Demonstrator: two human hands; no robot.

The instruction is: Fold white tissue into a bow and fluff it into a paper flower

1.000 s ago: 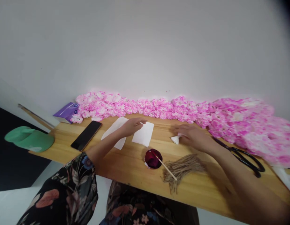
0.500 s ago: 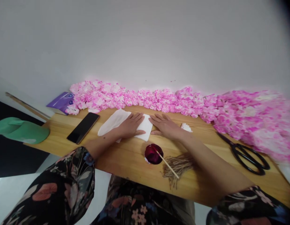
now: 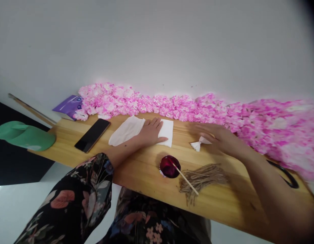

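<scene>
My left hand lies flat with spread fingers on a folded white tissue. Left of that hand, another white tissue sheet is spread on the wooden table. Slightly blurred, my right hand hovers over the table with its fingers stretched out, and I see nothing held in it. Beside its fingers is a small white bow-shaped piece of tissue, pinched at its middle. Black-handled scissors are mostly hidden behind my right forearm.
In front stands a small cup of dark red liquid with a thin stick in it. Nearby lies a bundle of brown twigs. Pink paper flowers line the wall. A phone, purple packet and green container are left.
My right hand has lifted off the folded tissue and moved right, its forearm now covering most of the scissors. The bow-shaped tissue shows more fully. My left hand stays on the tissue.
</scene>
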